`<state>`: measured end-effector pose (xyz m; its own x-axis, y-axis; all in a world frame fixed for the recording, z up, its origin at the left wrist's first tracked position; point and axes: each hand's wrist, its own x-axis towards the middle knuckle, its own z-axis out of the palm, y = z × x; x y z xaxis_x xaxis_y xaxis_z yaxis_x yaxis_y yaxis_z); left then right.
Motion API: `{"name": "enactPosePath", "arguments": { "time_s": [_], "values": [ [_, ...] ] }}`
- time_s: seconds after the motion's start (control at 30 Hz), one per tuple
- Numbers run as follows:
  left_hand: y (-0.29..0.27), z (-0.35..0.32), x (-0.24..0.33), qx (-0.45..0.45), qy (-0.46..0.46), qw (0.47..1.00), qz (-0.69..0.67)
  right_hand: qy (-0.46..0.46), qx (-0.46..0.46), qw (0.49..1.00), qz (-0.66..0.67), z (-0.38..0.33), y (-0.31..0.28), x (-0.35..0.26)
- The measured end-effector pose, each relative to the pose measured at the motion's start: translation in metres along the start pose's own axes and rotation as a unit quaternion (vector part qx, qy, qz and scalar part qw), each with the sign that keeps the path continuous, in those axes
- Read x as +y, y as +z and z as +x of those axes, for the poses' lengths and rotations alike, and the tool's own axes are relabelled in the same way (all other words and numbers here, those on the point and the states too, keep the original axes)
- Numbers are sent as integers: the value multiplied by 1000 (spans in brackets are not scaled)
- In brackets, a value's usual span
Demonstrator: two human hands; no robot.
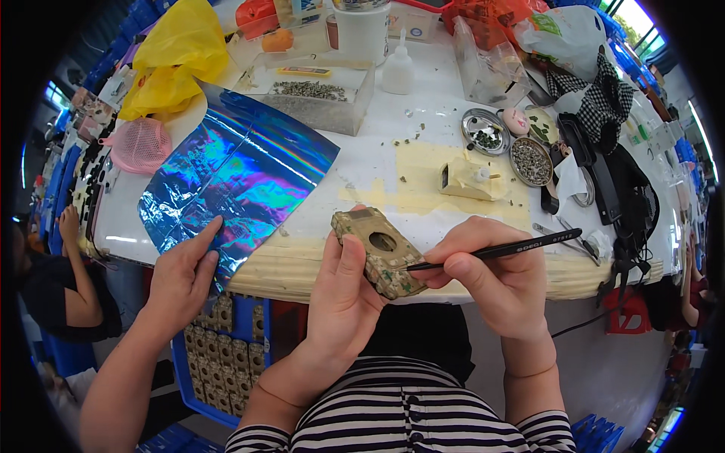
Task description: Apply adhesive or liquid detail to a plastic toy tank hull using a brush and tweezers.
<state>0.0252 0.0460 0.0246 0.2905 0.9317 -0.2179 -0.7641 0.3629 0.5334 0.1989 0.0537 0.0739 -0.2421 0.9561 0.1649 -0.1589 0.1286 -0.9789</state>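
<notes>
Under way, by the look of it, but not yet set down

Holding a camouflage case tilted over the near edge of the table, with thumb and fingers of the left hand closed about its side; pinching a slim black tool in the right hand, pen-fashion, thumb against fingertips, with its tip touching or very close to the case below the round opening; cannot tell for certain of any small piece at that tip

Already done, as far as visible: mottled pattern over the whole upturned face, opening cut through to a dark inside; left to do, in judgement only: at least the spot under the tool, then perhaps the far side, hidden here; cannot put a firm share on progress from this one view

Many more patterned cases in a blue crate below the table edge, lined up in rows; impossible to tell finished ones from waiting ones

Plenty of small parts on the table too: a heap of parts in a clear tray, more in a round dish, dark bits in a silver dish; near these, a cream block on yellowish tape

To the left, with index finger extended, a co-worker's hand on a shiny blue sheet, apart from the case
</notes>
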Motion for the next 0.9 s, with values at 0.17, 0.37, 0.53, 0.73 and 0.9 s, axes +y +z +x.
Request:
{"name": "enactPosePath", "arguments": {
  "time_s": [0.17,0.37,0.53,0.73,0.9],
  "values": [
    [1,0,0,4,0,1000,7,3,8,1000,6,0,1,1],
    [5,-1,-3,34,14,998,43,1,9,1000,-10,0,1,1],
    [6,0,-3,32,14,998,47,-1,14,1000,-18,-1,0,1],
    [3,-1,-1,12,2,1000,6,-5,10,999,-30,-1,0,1],
    [4,-1,0,11,4,1000,3,-13,9,999,-36,0,0,1]
  ]
}}
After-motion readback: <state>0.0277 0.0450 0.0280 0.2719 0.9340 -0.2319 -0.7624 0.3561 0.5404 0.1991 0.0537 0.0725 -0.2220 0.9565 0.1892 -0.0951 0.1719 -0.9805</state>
